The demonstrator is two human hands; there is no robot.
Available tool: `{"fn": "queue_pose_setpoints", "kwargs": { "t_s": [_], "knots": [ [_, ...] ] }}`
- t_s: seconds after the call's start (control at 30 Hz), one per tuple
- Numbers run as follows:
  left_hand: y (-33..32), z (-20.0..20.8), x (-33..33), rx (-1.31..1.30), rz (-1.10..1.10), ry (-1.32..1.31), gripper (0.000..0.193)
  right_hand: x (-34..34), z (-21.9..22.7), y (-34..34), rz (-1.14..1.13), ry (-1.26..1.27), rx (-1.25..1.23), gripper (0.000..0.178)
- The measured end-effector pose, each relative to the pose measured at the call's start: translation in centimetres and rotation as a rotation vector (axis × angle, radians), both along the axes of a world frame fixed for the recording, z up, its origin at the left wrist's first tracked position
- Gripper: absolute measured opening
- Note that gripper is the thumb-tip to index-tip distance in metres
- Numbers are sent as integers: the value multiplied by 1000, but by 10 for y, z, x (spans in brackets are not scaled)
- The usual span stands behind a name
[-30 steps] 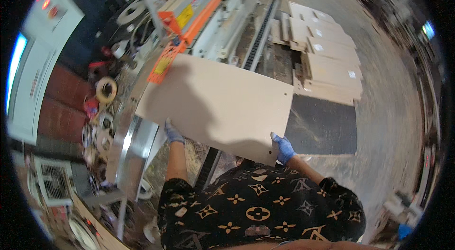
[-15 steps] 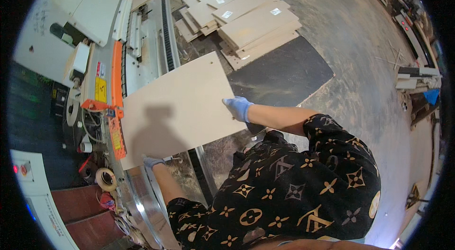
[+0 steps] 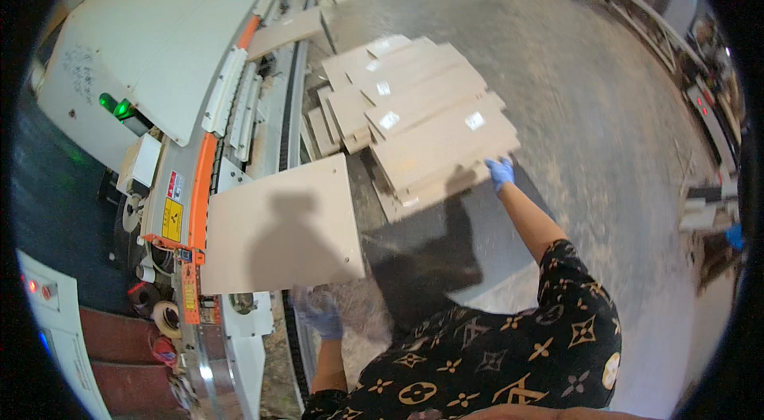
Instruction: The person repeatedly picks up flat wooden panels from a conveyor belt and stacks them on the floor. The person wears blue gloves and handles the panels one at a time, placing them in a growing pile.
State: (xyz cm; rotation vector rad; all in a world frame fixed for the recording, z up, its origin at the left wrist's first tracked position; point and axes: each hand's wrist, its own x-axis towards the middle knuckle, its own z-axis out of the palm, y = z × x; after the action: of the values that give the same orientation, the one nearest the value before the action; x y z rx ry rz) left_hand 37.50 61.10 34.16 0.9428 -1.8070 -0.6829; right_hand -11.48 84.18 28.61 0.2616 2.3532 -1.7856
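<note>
Here's the right hand (image 3: 500, 172) in its blue glove, up at the near right corner of the stacked panels (image 3: 430, 122) — fingers at the edge, though whether they pinch it I cannot tell. The left hand (image 3: 320, 316), blurred, is loose and spread with nothing in its grasp, just off the near edge of the pale board (image 3: 282, 229). That board lies flat on the machine at left, a small hole near each right corner, a head-shaped shadow across it. Its left edge sits by the orange rail (image 3: 205, 197). On the right, a black sheet (image 3: 489, 221) spreads out on the near side of the stack, whose panels overlap and carry white labels. Farther along the machine — another panel (image 3: 285, 32), and green lights (image 3: 114, 106) glowing far left.
</note>
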Motion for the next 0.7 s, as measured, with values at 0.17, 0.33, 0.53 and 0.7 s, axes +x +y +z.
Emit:
{"fn": "queue_pose_setpoints", "kwargs": {
  "t_s": [0.17, 0.33, 0.53, 0.7],
  "knots": [
    [34, -21, -73, -26, -137, -40, 51, -124, -44, 17, -239, -4, 22, 73],
    [38, -37, -84, 240, -137, -87, 52, -136, -67, 21, -155, -249, -411, 57],
    [47, -39, -78, 404, -100, -104, 40, -105, -47, 41, -247, -213, -438, 37],
    [52, -40, -90, 502, -192, -45, 33, -150, -31, 26, -128, -287, -473, 29]
  ]
}}
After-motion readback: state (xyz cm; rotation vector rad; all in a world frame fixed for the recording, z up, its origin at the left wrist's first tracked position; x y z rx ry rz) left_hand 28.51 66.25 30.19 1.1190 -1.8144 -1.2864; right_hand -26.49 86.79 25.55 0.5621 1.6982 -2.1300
